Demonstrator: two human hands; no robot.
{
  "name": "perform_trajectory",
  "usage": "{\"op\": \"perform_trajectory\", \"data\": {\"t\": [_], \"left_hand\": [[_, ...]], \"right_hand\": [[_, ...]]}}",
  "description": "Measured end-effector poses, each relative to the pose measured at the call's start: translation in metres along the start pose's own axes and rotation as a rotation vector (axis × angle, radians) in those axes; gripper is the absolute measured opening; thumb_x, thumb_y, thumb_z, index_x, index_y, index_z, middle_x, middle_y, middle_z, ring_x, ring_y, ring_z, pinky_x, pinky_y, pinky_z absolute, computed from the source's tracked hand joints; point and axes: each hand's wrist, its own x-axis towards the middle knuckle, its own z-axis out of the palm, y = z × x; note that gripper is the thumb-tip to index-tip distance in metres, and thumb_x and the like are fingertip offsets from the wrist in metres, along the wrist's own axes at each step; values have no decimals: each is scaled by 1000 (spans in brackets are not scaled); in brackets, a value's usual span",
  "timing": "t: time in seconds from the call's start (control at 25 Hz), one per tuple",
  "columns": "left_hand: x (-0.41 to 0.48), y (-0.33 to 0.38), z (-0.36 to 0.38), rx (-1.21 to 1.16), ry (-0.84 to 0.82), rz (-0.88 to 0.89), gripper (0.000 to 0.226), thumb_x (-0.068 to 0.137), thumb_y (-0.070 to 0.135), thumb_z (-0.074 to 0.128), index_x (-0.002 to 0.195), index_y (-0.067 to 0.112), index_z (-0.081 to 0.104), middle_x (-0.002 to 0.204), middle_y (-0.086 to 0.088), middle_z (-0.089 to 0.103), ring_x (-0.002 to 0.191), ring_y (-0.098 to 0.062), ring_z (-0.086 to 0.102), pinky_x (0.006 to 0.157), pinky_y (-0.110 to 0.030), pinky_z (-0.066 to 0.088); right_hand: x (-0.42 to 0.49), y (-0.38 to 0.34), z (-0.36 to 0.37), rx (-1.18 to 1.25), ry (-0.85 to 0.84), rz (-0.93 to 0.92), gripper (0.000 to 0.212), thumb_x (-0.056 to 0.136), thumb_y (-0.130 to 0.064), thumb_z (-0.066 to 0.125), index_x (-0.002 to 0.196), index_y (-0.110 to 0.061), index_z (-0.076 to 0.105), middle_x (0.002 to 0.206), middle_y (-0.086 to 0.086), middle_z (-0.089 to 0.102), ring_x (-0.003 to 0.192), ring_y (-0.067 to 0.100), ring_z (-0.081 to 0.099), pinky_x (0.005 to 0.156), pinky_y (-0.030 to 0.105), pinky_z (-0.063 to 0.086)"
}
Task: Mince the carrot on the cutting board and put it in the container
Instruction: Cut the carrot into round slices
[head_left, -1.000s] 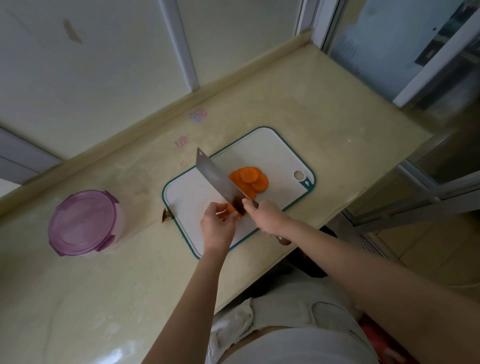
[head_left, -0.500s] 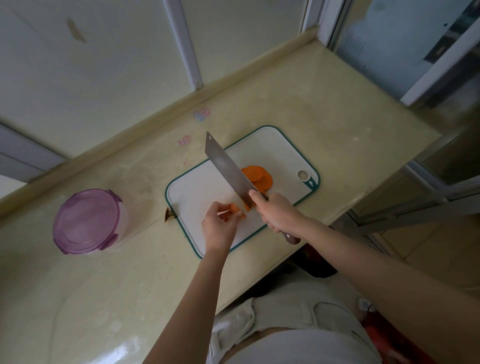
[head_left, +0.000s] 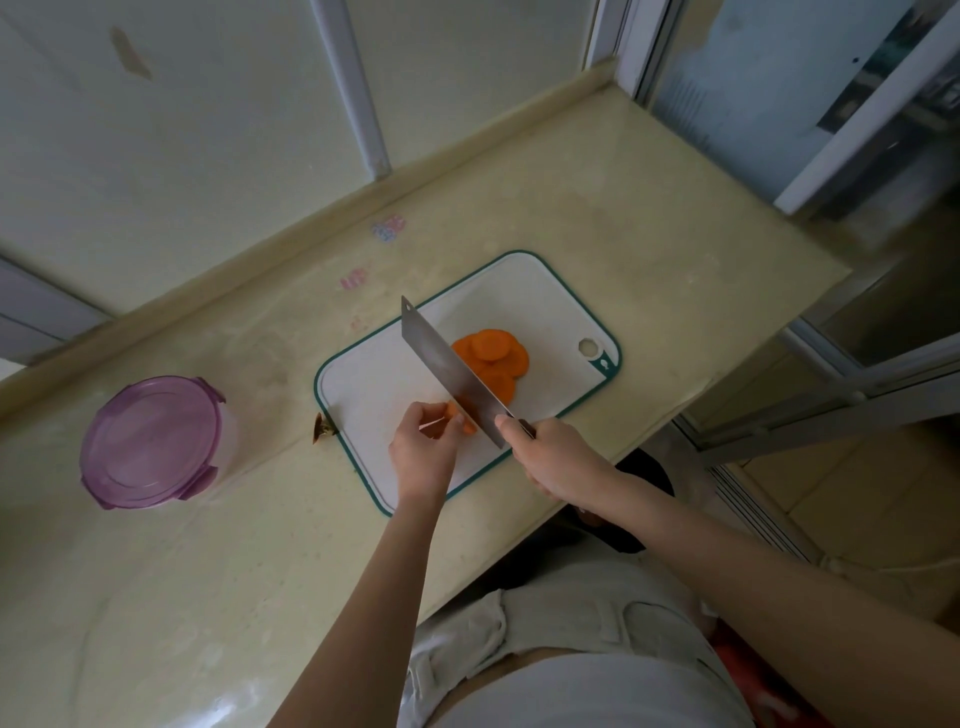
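Carrot slicing in progress, centre of frame
1 short carrot stub is pinched by the left hand on the cutting board; the cleaver is gripped at its handle by the right hand. Round slices are piled right of the blade. Nothing is minced yet; the container, at left, is lidded

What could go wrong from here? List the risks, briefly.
The left hand pinches a short carrot stub right against the cleaver; a cut is possible. The stub is small and may slip. The container is lidded and off to the left, so minced carrot could spill in transfer.
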Motion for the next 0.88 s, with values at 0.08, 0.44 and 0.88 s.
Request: {"op": "perform_trajectory", "data": {"t": [0.08, 0.44, 0.88], "left_hand": [[1, 2, 0, -10, 12, -17, 14, 84, 16, 68, 95, 14, 59, 93, 0, 63, 90, -16, 62, 82, -28, 50], [4, 5, 0, 53, 0, -27, 12, 83, 16, 69, 91, 12, 62, 92, -2, 65, 88, -15, 62, 76, -21, 46], [9, 5, 2, 135, -33, 10, 13, 81, 14, 71, 91, 10, 63, 92, -3, 65, 88, -16, 60, 74, -21, 43]], "right_hand": [[-5, -2, -1, -21, 30, -21, 52, 96, -50, 42, 57, -15, 40, 53, -1, 41, 48, 14, 42, 50, 27, 34], [-16, 0, -2, -8, 33, 42, 50, 96, -51, 42, 61, -15, 41, 56, -1, 42, 48, 12, 42, 48, 25, 32], [-13, -7, 5, -78, 78, 68, 54, 97, -52, 36, 60, -14, 39, 58, 1, 42, 51, 15, 42, 47, 25, 31]]}}
